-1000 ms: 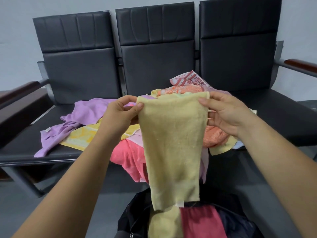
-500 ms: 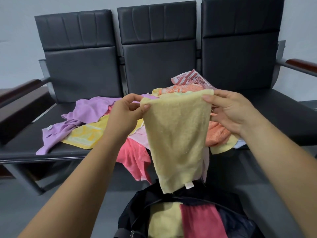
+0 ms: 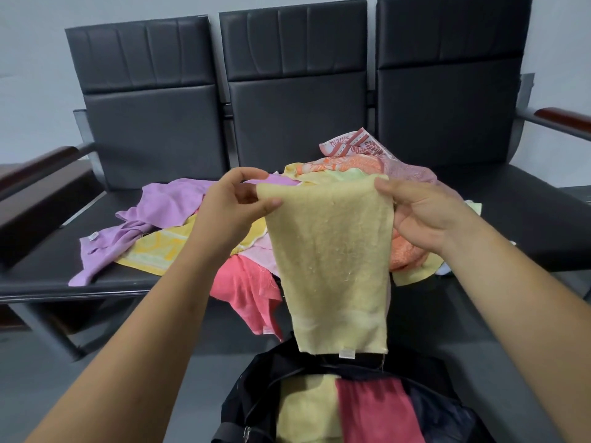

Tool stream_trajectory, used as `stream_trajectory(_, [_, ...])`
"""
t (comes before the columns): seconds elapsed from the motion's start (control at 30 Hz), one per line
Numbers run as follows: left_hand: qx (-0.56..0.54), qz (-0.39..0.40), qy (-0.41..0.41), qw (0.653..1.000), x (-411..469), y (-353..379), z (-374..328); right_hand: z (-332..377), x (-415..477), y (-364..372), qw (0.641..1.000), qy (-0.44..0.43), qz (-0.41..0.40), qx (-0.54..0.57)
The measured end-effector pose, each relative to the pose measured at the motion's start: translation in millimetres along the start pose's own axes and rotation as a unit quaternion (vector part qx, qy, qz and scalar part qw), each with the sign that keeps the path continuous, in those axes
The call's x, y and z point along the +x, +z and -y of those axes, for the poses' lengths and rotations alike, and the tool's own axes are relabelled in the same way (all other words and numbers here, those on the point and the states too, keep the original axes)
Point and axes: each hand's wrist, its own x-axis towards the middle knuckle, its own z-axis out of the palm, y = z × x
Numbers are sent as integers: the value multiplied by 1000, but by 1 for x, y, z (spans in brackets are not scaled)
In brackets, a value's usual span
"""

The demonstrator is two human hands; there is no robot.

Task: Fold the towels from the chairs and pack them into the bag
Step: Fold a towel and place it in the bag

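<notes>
The pale yellow towel (image 3: pixel 332 263) hung lengthwise in the air in front of the person, spread flat between both hands, with a small white label (image 3: pixel 347 353) at the middle of its lower hem. The left hand (image 3: pixel 233 206) pinched its upper left corner between thumb and curled fingers, and the right hand (image 3: pixel 425 212) pinched the upper right corner the same way, thumb on the near face. The lower hem hung just above the open black bag (image 3: pixel 249 394) at the bottom of the view, apart from it as far as could be told. Inside the bag lay a folded yellow towel (image 3: pixel 307 407) and a folded red towel (image 3: pixel 377 410), side by side and touching. Behind the held towel a loose pile of others covered the seats of the black chairs (image 3: pixel 297 107): a purple towel (image 3: pixel 166 206) spread to the left, a yellow patterned towel (image 3: pixel 160 251) partly under it, a coral pink towel (image 3: pixel 246 289) drooping over the front edge of the seat, an orange towel (image 3: pixel 406 254) bunched behind the right hand, and a red-and-white patterned towel (image 3: pixel 351 145) on top at the back. The three chairs stood joined in a row against a pale wall (image 3: pixel 32 75), with a dark wooden armrest (image 3: pixel 563 118) at the right end.
</notes>
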Motion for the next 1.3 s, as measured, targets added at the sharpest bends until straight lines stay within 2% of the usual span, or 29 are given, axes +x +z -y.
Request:
stream_trajectory(0.1, [164,-12,40,986,0,-2,1,-3,3,-6,994,-43,-54,-90])
stream_trajectory(0.2, [208,-40,54,976,0,1,4,-6,3,-9,971,-100,-86,-201])
stream_trajectory(0.3, [153,-40,56,986,-1,2,2,-7,1,-8,960,-143,-82,-225])
stream_trajectory(0.43, [35,67,56,996,-6,10,-7,-10,-5,8,957,-168,-15,-236])
stream_trajectory(0.5, [13,123,52,991,-11,19,-13,-18,-9,16,948,-142,70,-275])
stream_trajectory(0.57, [7,148,43,988,-14,27,-16,-26,-13,21,924,-91,147,-341])
stream_trajectory(0.63, [8,145,39,989,-16,33,-14,-35,-14,23,900,-78,167,-395])
stream_trajectory(0.67, [9,137,38,990,-16,35,-11,-38,-14,24,900,-88,154,-399])
stream_trajectory(0.73, [-26,112,29,993,-18,39,-8,-41,-11,25,914,-115,108,-373])
stream_trajectory(0.8, [-81,121,-16,989,-20,41,-8,-41,-8,25,940,-129,66,-309])
stream_trajectory(0.83, [-69,149,-44,986,-21,41,-6,-38,-7,25,953,-131,47,-268])
stream_trajectory(0.9, [33,226,-82,970,-26,42,1,-33,-5,24,972,-127,17,-196])
stream_trajectory(0.97, [59,259,-112,958,-31,44,7,-29,-3,21,976,-122,-16,-181])
stream_trajectory(1.07, [-118,232,-147,954,-32,50,5,-25,0,18,987,-62,-44,-145])
stream_trajectory(1.17, [-285,178,-174,926,-30,56,-6,-22,3,5,997,58,-48,-36])
stream_trajectory(1.23, [-351,132,-190,907,-29,58,-10,-27,7,-11,990,138,-30,-3])
stream_trajectory(1.3, [-389,97,-210,892,-27,58,-11,-39,11,-25,980,199,21,-3])
